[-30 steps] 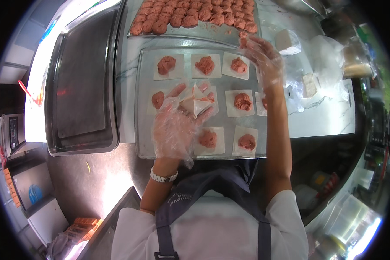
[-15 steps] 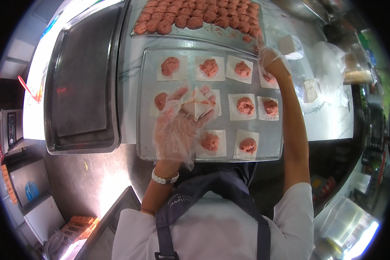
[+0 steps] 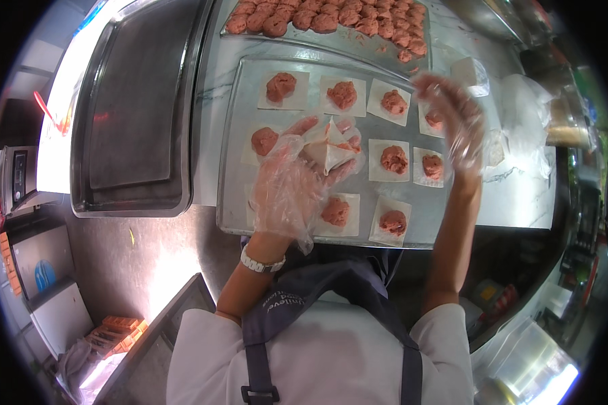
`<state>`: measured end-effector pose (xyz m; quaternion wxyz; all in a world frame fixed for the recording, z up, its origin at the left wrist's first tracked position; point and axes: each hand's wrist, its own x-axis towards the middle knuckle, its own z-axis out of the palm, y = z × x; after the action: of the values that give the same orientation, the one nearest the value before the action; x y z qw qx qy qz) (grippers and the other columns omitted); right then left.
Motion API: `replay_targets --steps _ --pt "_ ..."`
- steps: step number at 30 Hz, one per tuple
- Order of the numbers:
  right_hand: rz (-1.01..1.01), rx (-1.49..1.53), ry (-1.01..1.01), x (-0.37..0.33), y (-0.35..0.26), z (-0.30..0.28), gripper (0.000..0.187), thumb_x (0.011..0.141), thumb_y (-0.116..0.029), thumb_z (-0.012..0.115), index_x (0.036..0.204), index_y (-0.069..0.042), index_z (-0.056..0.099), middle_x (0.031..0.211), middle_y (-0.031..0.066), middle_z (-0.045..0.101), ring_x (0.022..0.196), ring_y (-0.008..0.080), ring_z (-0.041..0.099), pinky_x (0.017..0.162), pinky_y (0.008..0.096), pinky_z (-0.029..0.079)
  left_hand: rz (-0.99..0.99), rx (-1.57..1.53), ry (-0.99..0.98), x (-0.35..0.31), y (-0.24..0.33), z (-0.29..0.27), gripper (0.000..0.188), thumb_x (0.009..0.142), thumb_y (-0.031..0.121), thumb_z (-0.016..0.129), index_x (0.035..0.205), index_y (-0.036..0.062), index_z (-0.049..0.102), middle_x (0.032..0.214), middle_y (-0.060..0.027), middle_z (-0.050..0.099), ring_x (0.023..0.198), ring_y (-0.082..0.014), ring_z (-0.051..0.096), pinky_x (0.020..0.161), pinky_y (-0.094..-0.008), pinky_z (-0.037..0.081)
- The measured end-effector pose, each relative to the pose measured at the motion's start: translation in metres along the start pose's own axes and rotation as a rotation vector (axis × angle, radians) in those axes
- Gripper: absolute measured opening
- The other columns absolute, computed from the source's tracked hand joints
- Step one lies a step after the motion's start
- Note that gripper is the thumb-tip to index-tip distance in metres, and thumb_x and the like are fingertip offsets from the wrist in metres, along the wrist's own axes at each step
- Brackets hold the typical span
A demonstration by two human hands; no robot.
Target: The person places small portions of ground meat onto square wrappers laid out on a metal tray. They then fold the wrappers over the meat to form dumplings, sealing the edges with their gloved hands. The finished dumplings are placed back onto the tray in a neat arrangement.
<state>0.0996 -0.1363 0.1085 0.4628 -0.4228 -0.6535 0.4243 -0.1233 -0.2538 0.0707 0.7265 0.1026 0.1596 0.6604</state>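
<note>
My left hand [image 3: 290,182], in a clear plastic glove, cups a white dumpling wrapper [image 3: 330,150] with its corners drawn up into a pointed parcel and reddish smears along its seams. My right hand [image 3: 456,118], also gloved, hovers above the right side of the metal tray [image 3: 233,162], its fingers smeared by motion. On this tray lie several square wrappers, each with a mound of pink minced filling, such as one at top centre [image 3: 342,95] and one at centre right [image 3: 394,160]. My left hand hides part of the lower left squares.
Behind stands a second tray [image 3: 358,50] packed with rows of pink filling balls. An empty dark baking tray [image 3: 142,101] is at left. Beyond my right hand sit a white block-shaped pack [image 3: 471,75] and crumpled clear plastic [image 3: 523,118].
My right hand has drawn back from the edge of the filling tray toward me. My left hand still holds the folded wrapper. The whole view has shifted slightly.
</note>
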Motion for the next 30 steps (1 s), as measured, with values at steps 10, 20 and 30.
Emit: replay_targets --steps 10,20,30 --pt "-0.15 -0.16 0.109 -0.072 -0.018 0.082 0.036 0.063 -0.01 0.084 0.096 -0.005 0.072 0.088 0.0087 0.065 0.084 0.0217 0.064 0.07 0.033 0.052 -0.06 -0.153 -0.036 0.002 -0.008 0.0 0.052 0.093 0.024 0.051 0.135 -0.0014 0.033 0.135 -0.0293 0.042 0.119 -0.0398 0.051 0.1 -0.0517 0.044" --pt "-0.161 -0.227 0.133 -0.073 -0.009 0.088 0.024 0.063 -0.01 0.082 0.086 -0.007 0.074 0.081 0.0076 0.062 0.071 0.023 0.062 0.061 0.0329 0.05 -0.024 0.139 0.047 -0.001 -0.012 0.006 0.058 0.094 0.032 0.045 0.138 -0.0028 0.031 0.138 -0.0309 0.04 0.123 -0.0342 0.049 0.101 -0.0476 0.043" --pt "-0.045 -0.049 0.076 -0.07 -0.003 0.082 0.015 0.071 -0.005 0.077 0.085 -0.002 0.072 0.083 0.0075 0.066 0.074 0.0172 0.063 0.064 0.0306 0.05 -0.048 0.152 0.054 0.001 -0.013 0.006 0.06 0.094 0.033 0.046 0.139 -0.0033 0.03 0.138 -0.0313 0.039 0.124 -0.036 0.048 0.103 -0.0493 0.042"
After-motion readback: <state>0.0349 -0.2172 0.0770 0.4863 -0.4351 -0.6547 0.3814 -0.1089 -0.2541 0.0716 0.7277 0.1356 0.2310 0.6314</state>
